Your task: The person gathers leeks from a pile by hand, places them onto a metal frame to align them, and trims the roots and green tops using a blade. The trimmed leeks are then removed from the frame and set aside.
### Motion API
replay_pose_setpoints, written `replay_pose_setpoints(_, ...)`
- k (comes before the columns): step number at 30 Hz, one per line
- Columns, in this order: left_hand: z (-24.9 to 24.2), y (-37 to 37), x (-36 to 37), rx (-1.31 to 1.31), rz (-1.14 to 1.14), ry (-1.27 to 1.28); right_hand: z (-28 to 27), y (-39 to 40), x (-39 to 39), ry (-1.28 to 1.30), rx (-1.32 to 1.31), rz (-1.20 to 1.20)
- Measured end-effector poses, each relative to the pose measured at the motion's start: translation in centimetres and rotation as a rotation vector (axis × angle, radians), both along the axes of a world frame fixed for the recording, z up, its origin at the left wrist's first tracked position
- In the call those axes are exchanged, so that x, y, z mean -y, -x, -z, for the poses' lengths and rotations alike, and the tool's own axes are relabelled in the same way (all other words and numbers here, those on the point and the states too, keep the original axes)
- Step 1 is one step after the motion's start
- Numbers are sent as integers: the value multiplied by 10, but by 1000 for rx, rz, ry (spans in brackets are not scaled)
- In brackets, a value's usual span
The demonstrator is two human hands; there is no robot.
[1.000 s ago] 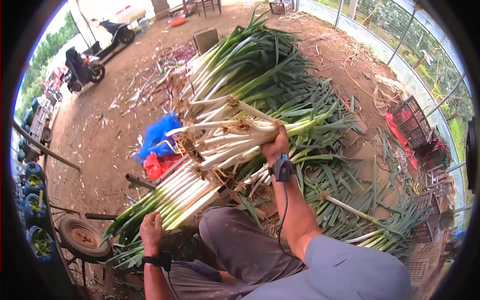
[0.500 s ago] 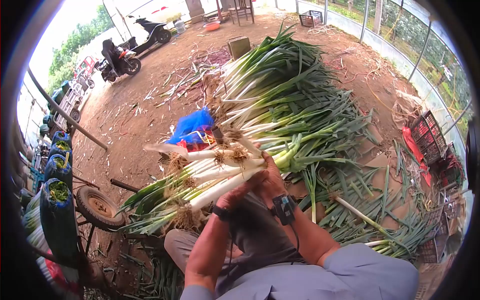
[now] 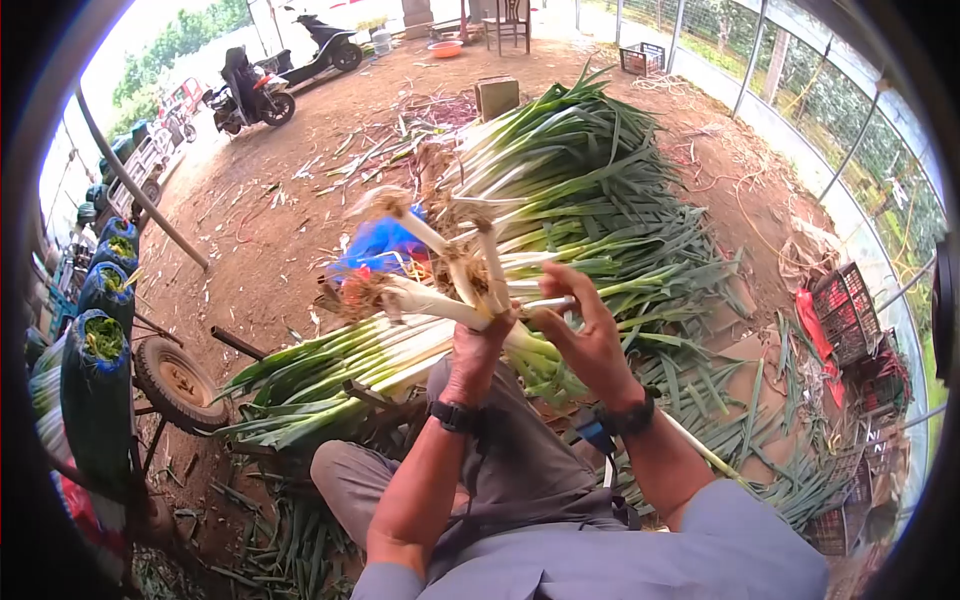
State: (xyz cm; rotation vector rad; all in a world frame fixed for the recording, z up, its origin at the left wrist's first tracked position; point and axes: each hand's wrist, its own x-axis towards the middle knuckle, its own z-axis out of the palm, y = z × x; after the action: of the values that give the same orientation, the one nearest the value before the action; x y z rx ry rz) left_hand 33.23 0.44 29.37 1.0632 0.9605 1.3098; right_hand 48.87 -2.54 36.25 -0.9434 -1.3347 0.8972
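Observation:
My left hand [image 3: 478, 358] is closed around a small bunch of leeks [image 3: 440, 300], just below their white shafts. The roots fan out upward and to the left, with soil clinging to them. My right hand [image 3: 592, 345] is beside the bunch, thumb and fingers spread apart. A short pale strip [image 3: 550, 303] shows between its thumb and fingers; I cannot tell if it is gripped. Green leaves [image 3: 545, 370] of the bunch hang below the hands. Behind them lies a large heap of leeks [image 3: 600, 190], and more leeks [image 3: 340, 375] rest in a row at the left over my knees.
Blue-and-green bags [image 3: 97, 370] of leeks stand at the left beside a wheel [image 3: 180, 385]. Blue netting [image 3: 380, 245] lies ahead. Cut leaves [image 3: 700, 400] cover the ground at right, near plastic crates [image 3: 846, 315]. Scooters [image 3: 255, 95] are parked farther back.
Both hands were together on the leeks, which lay slanting left. Now my left hand holds the bunch with its roots raised, and my right hand has moved away to the right, fingers spread.

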Motion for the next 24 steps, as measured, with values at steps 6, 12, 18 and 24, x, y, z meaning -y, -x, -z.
replay_pose_setpoints(6,19,-14,5,-94,-60,69,-6,12,-34,-173,539,-32)
replay_pose_setpoints(12,21,2,6,-24,-9,36,24,-8,-27,-67,68,-171)
replay_pose_setpoints(18,2,-5,11,88,124,-3,60,11,-23,141,-41,-281)
replay_pose_setpoints(24,-2,4,13,-305,167,13,39,3,-15,155,12,3)
